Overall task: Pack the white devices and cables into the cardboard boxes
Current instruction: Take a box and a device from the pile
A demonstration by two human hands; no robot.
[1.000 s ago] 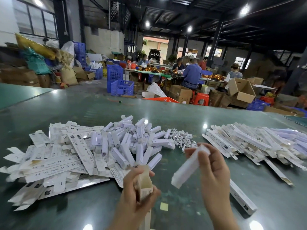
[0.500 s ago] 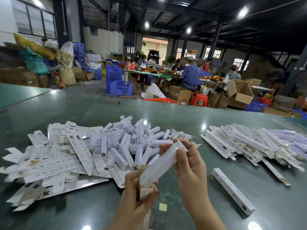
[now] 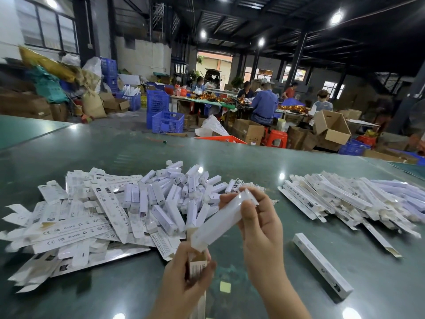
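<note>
Right hand pinches the far end of a long white device, grip narrow around it, tilted with its near end down. Left hand is wrapped around the slim cardboard box, held upright with its mouth up, right in front of me above the tabletop. The device's low end sits at that mouth; I can't tell whether it's inside yet.

To do this well, I'd bring the device more in line with the box so it slides straight down rather than catching the edge. The top flap looks likely to fold in, so I'd keep the left thumb off the opening and hold the box steady.

Loose white devices are heaped at centre-left, flat box blanks further left, cables just beyond my fingers. Packed boxes are stacked at right, and one lone box lies near right.
</note>
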